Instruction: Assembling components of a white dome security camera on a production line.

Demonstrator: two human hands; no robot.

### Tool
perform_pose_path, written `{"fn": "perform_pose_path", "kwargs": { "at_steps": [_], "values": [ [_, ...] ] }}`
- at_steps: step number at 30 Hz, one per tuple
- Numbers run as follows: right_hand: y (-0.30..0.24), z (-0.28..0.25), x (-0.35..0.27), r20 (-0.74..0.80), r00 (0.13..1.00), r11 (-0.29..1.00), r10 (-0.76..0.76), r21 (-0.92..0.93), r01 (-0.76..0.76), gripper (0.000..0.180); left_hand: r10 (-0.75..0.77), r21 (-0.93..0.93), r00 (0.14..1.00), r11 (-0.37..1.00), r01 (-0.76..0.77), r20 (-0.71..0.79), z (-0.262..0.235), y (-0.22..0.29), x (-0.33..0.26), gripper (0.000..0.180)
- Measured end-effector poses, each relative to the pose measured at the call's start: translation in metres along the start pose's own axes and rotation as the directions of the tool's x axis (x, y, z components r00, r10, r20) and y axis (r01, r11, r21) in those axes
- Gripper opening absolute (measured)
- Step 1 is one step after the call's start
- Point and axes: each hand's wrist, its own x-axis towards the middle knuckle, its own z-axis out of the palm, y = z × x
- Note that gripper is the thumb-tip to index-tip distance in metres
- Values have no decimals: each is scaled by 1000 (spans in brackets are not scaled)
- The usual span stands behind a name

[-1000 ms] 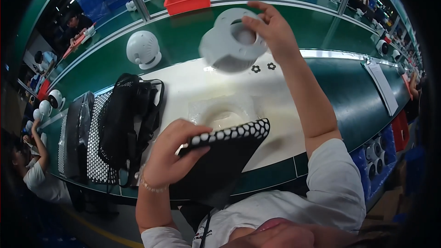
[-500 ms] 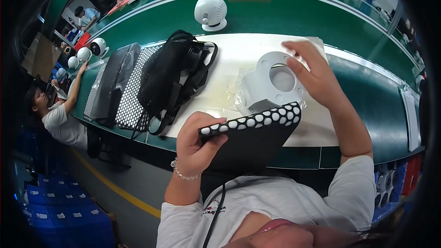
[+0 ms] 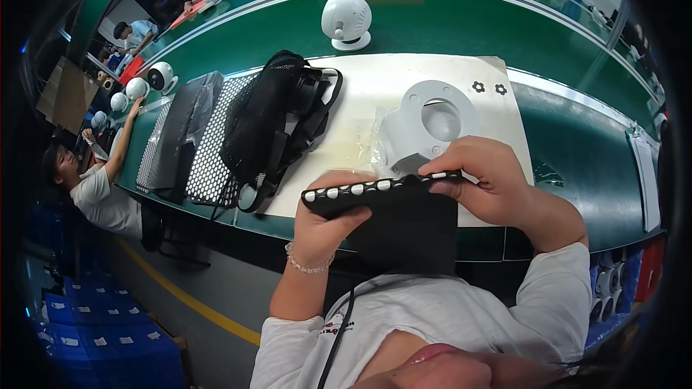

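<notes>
Hands: left hand, right hand closed on black pouch.

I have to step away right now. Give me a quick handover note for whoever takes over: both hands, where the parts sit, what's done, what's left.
Left hand: grip shut on the left end of the black pouch with the white-dotted rim.
Right hand: grip pinching the pouch's right end, holding its mouth up.
White round part: in its clear bag, lying on the white mat just behind the pouch.
Done: pouch held in both hands at the table edge.
Left: the white part is not in the pouch. More black pouches lie to the left.
</notes>
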Motion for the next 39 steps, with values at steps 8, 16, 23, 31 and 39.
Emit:
{"fn": "perform_pose_path", "kwargs": {
  "at_steps": [8,16,23,31,39],
  "values": [
    [0,0,-3,-61,994,977,86,201,-72,26,101,-15,967,994,-108,-233,2,-7,-12,23],
    [12,-1,9,-108,858,833,-502,-328,446,20,-28,-75,967,997,9,-253,2,-4,-11,19],
    [9,6,9,-76,902,839,-425,-408,360,17,47,58,964,998,-33,-261,6,-4,-14,19],
    [19,17,6,-163,882,897,-442,-85,434,38,85,139,973,989,-56,-212,10,2,-15,15],
    [20,20,-1,-224,899,922,-376,5,387,58,85,365,994,930,-53,-74,9,1,-13,14]
  ]
}}
